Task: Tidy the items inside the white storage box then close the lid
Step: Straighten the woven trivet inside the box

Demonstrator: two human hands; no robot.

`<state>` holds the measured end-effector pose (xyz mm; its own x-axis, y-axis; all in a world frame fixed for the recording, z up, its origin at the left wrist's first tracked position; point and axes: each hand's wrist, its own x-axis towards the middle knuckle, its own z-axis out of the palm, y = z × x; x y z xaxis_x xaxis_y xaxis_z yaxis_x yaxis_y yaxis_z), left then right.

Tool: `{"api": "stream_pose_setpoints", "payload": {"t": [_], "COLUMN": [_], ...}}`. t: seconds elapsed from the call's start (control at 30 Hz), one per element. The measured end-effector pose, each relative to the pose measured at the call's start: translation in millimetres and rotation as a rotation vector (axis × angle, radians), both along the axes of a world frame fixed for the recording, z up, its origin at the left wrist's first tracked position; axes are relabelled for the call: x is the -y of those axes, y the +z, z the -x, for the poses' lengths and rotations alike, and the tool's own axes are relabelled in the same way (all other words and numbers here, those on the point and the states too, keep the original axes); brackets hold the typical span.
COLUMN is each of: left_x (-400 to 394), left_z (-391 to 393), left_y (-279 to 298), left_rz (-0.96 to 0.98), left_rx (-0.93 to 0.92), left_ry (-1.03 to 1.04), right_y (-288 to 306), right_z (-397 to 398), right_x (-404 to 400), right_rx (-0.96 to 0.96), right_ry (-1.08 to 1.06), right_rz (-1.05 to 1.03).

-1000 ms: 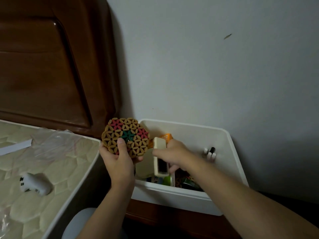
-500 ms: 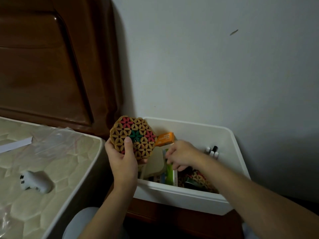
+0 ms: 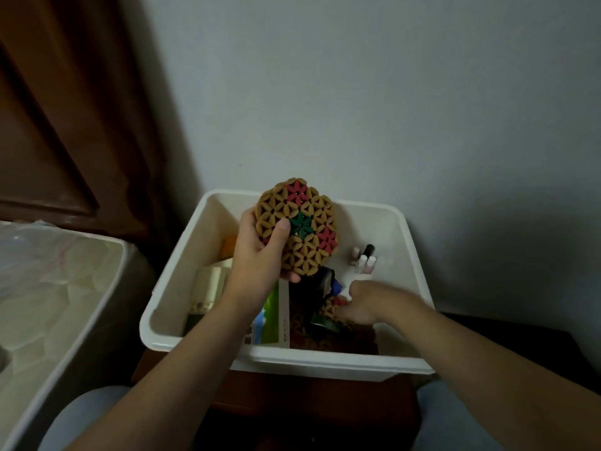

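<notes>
White box, lid off, sits on a dark wooden stand against a grey wall; mattress just left, headboard behind. Left hand grasps a woven coaster above the box. Right hand reaches low inside, fingers curled on a second coaster. Small bottles stand near the far right wall.

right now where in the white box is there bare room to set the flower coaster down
Bare floor shows in the far-left corner of the white box, behind the orange item, and along the right wall beside the small bottles. The near middle is crowded: green carton, dark items, and the right hand on another coaster.
</notes>
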<state>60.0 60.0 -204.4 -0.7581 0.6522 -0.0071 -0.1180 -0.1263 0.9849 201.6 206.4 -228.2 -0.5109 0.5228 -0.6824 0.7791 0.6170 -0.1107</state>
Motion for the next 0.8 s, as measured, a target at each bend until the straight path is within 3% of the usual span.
{"api": "stream_pose_setpoints", "payload": {"t": [0.13, 0.33, 0.67, 0.8], "left_x": [0, -1, -2, -2], "left_z": [8, 11, 11, 12], "left_y": [-12, -19, -21, -21], "left_rz": [0.049, 0.152, 0.117, 0.118], "left_rx": [0.006, -0.154, -0.137, -0.122], "left_ry": [0.046, 0.094, 0.138, 0.149], "right_y": [-17, -23, -23, -18], "right_z": [8, 16, 19, 20], "right_x": [-6, -7, -4, -7], "right_rx": [0.041, 0.136, 0.071, 0.106], "right_ry": [0.020, 0.062, -0.111, -0.263], "right_rz": [-0.011, -0.033, 0.108, 0.272]}}
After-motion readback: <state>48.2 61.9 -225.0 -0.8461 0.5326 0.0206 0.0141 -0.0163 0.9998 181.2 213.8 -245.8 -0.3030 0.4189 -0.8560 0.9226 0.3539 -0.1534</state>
